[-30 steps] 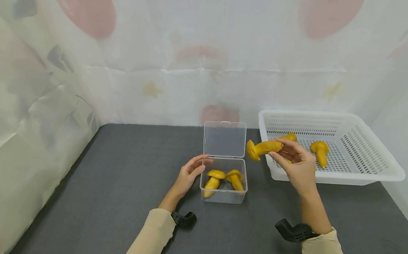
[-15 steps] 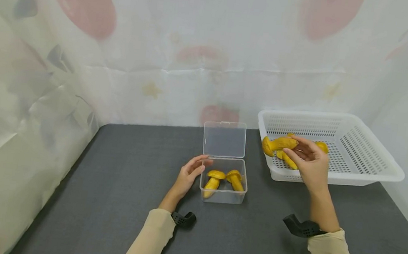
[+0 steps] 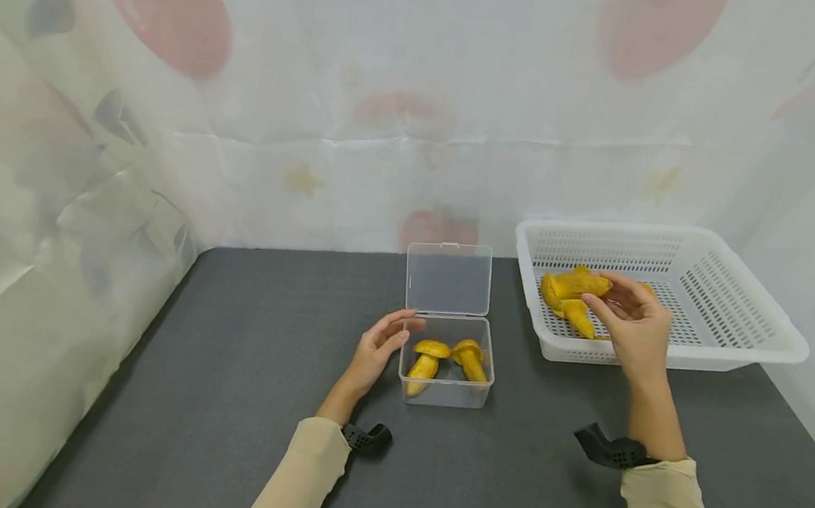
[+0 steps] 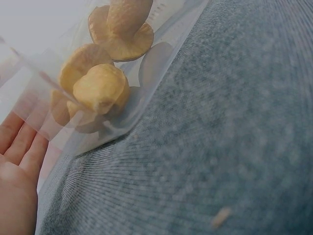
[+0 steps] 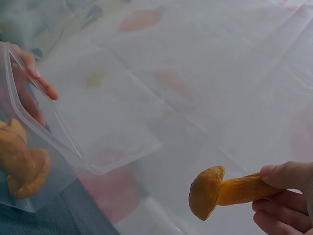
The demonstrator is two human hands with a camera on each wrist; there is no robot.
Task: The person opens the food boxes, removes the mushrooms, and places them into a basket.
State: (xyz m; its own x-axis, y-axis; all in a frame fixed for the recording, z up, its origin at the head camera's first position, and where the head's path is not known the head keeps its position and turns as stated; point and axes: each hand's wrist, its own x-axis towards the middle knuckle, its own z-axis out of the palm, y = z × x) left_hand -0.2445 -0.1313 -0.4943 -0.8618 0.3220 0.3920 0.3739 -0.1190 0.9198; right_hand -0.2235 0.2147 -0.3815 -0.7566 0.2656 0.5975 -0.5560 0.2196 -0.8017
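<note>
My right hand (image 3: 639, 326) pinches a yellow mushroom (image 3: 576, 285) by the stem's end, over the left part of the white basket (image 3: 736, 355). In the right wrist view that mushroom (image 5: 208, 193) has its cap pointing left, away from the fingers. Below it in the basket lies another mushroom (image 3: 579, 318); more yellow shows partly hidden behind the hand. My left hand (image 3: 374, 352) rests against the left side of a clear plastic box (image 3: 446, 396), fingers fairly straight along its wall. Inside the box lie two mushrooms, one on the left (image 3: 427, 365) and one on the right (image 3: 471, 360).
The box's hinged lid (image 3: 448, 279) stands raised at its back. A dark grey cloth (image 3: 251, 370) covers the table. Behind it hangs a pale printed curtain (image 3: 356, 173), which also runs along both sides.
My right hand has moved right with the mushroom, from between the box and basket to over the basket's left part. The left hand and the box have stayed in place.
</note>
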